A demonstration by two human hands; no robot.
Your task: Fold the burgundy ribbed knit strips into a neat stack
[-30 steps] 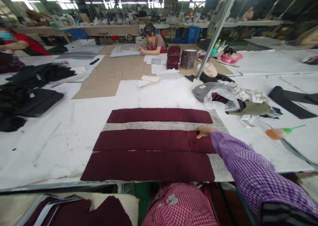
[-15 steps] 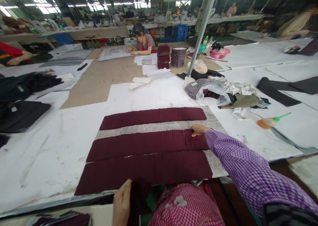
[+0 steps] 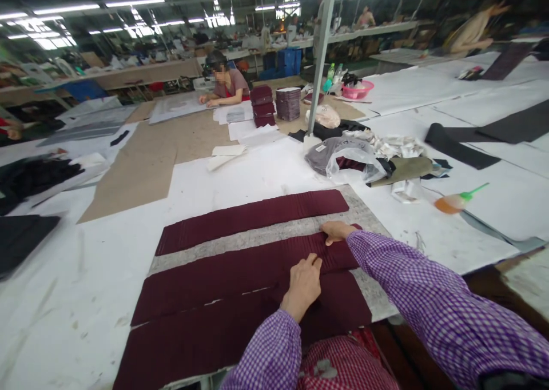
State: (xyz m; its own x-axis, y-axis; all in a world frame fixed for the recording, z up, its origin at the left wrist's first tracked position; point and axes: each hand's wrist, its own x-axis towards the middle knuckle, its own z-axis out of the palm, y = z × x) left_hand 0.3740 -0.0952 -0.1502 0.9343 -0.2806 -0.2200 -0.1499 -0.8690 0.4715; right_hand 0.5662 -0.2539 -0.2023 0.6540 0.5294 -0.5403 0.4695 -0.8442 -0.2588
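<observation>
Maroon fabric pieces overlap in long rows on a grey board [image 3: 364, 207]: a far row [image 3: 253, 215], a middle row [image 3: 223, 273] and a near row [image 3: 193, 327]. My left hand [image 3: 303, 284] is over the right part of the middle row, fingers curled and pressed together on a maroon fabric piece. The held piece blends with the fabric below, so its outline is hard to tell. Just beyond it, my right hand [image 3: 338, 231] rests at the far edge of the middle row, with thumb and fingers bent on the fabric there.
A metal post [image 3: 321, 64] rises from the table beyond the board. A plastic bag [image 3: 354, 161] with cloth scraps lies by it. To the right is a bottle of orange liquid [image 3: 452, 203]. Stacked maroon pieces [image 3: 262, 107] stand near a co-worker [image 3: 229, 84] across the table.
My left hand has come up from the table's near edge, where it held dark fabric, onto the middle row. My right hand stays near the same spot. The view has turned rightward.
</observation>
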